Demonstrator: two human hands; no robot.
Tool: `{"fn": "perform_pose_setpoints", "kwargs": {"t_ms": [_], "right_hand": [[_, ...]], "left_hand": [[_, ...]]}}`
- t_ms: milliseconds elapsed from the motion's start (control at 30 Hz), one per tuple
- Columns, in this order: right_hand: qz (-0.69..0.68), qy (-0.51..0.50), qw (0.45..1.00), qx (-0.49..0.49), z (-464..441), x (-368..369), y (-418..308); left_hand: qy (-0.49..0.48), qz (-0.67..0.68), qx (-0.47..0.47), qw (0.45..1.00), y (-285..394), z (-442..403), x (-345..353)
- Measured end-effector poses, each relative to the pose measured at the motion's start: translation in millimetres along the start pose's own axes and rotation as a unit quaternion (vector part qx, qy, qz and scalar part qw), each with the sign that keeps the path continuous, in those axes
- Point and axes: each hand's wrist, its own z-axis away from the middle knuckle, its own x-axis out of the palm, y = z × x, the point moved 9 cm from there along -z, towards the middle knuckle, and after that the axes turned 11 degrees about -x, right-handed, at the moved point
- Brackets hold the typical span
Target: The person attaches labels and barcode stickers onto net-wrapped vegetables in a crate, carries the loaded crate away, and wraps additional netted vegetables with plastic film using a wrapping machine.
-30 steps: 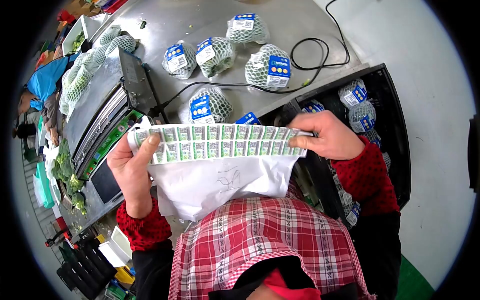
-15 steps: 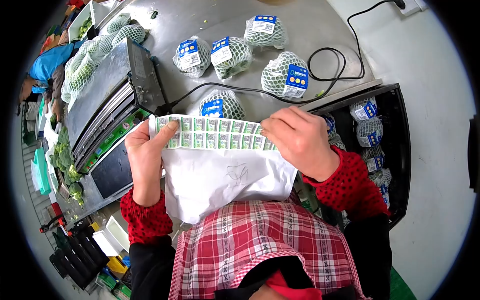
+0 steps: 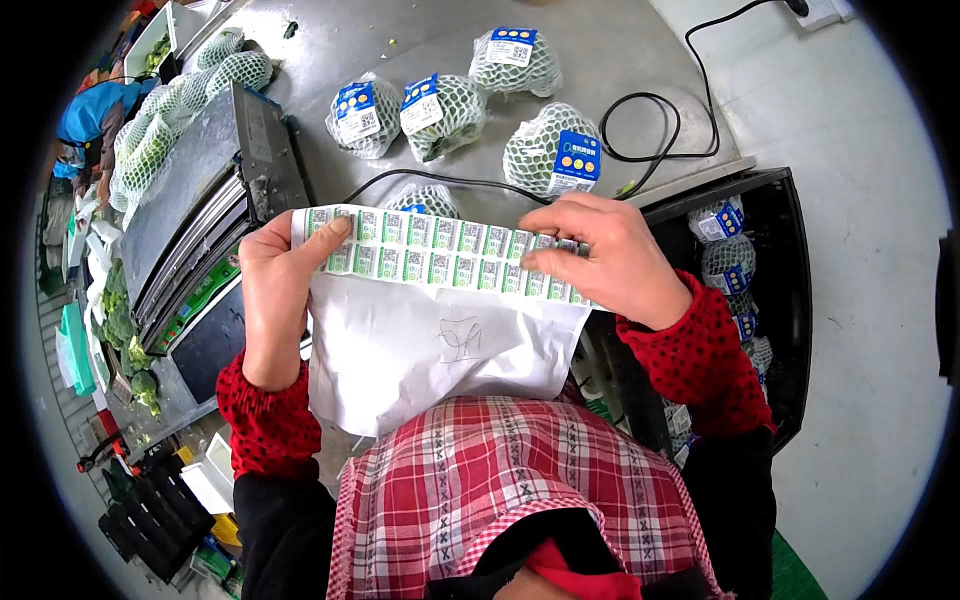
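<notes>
A long sheet of small green and white stickers with printed codes is stretched between my two hands. My left hand pinches its left end, thumb on top. Near the right end, my right hand has its thumb and fingers closed on the sheet. Below the stickers hangs a crumpled white sheet with handwritten marks. Beyond my hands, several net-wrapped vegetables with blue labels lie on the metal table; one is partly hidden behind the sticker sheet.
A dark machine stands at the left, with more netted vegetables on top. Broccoli lies left of it. A black cable crosses the table. At the right, a black crate holds several netted, labelled vegetables.
My right hand moved inward along the sticker sheet from its right end, then slightly right again. The sheet now tilts down to the right. My left hand keeps its pinch.
</notes>
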Motion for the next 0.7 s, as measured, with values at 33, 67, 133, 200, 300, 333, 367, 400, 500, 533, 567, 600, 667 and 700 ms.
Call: {"fn": "perform_pose_setpoints", "kwargs": {"t_ms": [33, 67, 133, 200, 300, 333, 367, 400, 500, 533, 567, 600, 667, 700], "right_hand": [[0.002, 0.0, 1.0, -0.001, -1, 0, 0], [0.045, -0.001, 0.999, 0.004, -3, 1, 1], [0.141, 0.011, 0.99, -0.017, -3, 4, -3], [0.193, 0.013, 0.98, -0.039, -2, 10, -6], [0.26, 0.01, 0.963, -0.069, 1, 15, -17], [0.289, 0.024, 0.952, -0.094, 2, 14, -26], [0.316, 0.038, 0.94, -0.12, 3, 14, -34], [0.329, 0.042, 0.933, -0.141, 5, 16, -41], [0.324, 0.049, 0.929, -0.173, 11, 16, -55], [0.309, 0.072, 0.927, -0.2, 13, 15, -57], [0.311, 0.072, 0.926, -0.199, 14, 17, -49], [0.245, 0.101, 0.944, -0.197, 9, 12, -43], [-0.051, 0.19, 0.979, 0.047, 6, -16, 13], [-0.221, 0.265, 0.911, 0.225, 19, -21, 63]], "left_hand": [[0.0, 0.001, 0.001, 1.0, 1, -3, 1], [-0.009, -0.002, 0.0, 1.0, -1, -6, 4], [-0.017, -0.003, 0.0, 1.0, -2, -12, 5], [-0.022, -0.012, -0.024, 0.999, -8, -19, 7], [-0.034, 0.005, -0.062, 0.997, -16, -31, 10], [-0.035, 0.009, -0.061, 0.997, -15, -34, 10], [-0.048, 0.018, -0.07, 0.996, -18, -38, 12], [-0.062, 0.026, -0.079, 0.995, -21, -42, 14], [-0.064, 0.024, -0.1, 0.993, -30, -53, 14], [-0.065, 0.025, -0.097, 0.993, -33, -58, 13], [-0.057, 0.016, -0.11, 0.992, -38, -61, 10], [-0.048, 0.007, -0.123, 0.991, -41, -63, 7], [-0.018, -0.016, -0.114, 0.993, -36, -62, -6], [0.012, -0.04, -0.108, 0.993, -33, -56, -14]]}}
